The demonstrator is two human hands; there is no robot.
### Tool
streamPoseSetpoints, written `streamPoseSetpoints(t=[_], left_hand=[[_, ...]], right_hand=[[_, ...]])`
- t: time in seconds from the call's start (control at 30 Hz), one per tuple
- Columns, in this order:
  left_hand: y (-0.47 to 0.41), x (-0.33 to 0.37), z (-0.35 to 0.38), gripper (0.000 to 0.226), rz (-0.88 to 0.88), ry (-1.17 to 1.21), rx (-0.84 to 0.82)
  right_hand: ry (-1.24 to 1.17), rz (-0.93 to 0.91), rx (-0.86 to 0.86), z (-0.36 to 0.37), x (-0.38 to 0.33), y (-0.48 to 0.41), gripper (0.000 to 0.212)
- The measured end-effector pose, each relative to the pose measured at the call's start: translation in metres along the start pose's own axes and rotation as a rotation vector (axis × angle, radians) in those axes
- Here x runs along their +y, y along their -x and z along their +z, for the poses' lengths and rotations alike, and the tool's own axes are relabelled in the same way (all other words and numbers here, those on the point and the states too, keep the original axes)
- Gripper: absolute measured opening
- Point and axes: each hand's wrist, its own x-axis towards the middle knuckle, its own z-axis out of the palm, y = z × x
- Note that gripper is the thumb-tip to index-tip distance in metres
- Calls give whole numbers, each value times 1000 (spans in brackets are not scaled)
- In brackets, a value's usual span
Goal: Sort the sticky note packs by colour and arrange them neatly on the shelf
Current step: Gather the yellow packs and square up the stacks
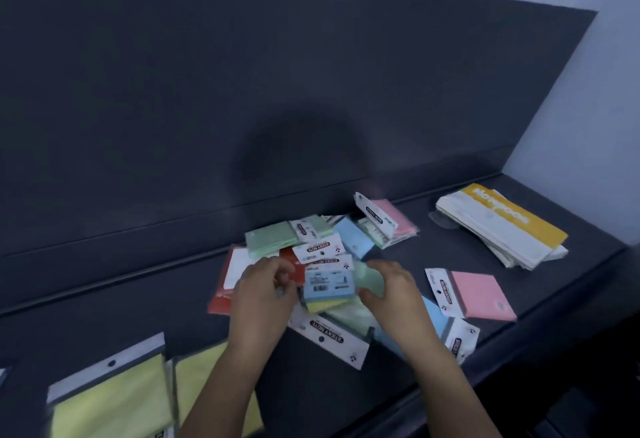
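Note:
A jumbled pile of sticky note packs lies on the dark shelf. My left hand and my right hand sit on either side of a small stack, a blue pack on a yellow one, fingers curled at its edges. My right hand's fingers curl round a pale green pack. Around them lie a green pack, a red pack, a blue pack and a pink pack at the back. One pink pack lies apart to the right. Two yellow packs lie at the near left.
A stack of white and yellow packets rests at the shelf's far right. A dark padded back panel rises behind the shelf, with a pale wall to the right. The shelf's front edge runs diagonally at the lower right.

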Motion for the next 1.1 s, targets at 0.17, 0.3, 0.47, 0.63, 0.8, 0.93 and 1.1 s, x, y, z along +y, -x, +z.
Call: streamPoseSetpoints(t=[0.17,0.3,0.47,0.63,0.8,0.93,1.1], left_hand=[[-35,10,12,37,10,-264,72],[-55,4,25,53,-85,-401,-4],[-65,-5,28,40,-130,-561,53],[-61,-6,3,21,-167,-504,289],[-53,-5,-17,14,-160,-380,469],[-46,1,-22,20,-173,-194,521],[-33,14,-26,16,-277,202,568]], right_hand=[[106,17,-306,-11,10,-42,56],[241,-87,-559,-23,16,-58,68],[84,-54,-583,-19,9,-62,82],[-95,-35,-631,-14,-4,-65,56],[-307,-11,-539,-23,-1,-70,36],[-348,6,-261,-42,7,-76,28],[-715,-18,-96,-65,-2,-73,21]])
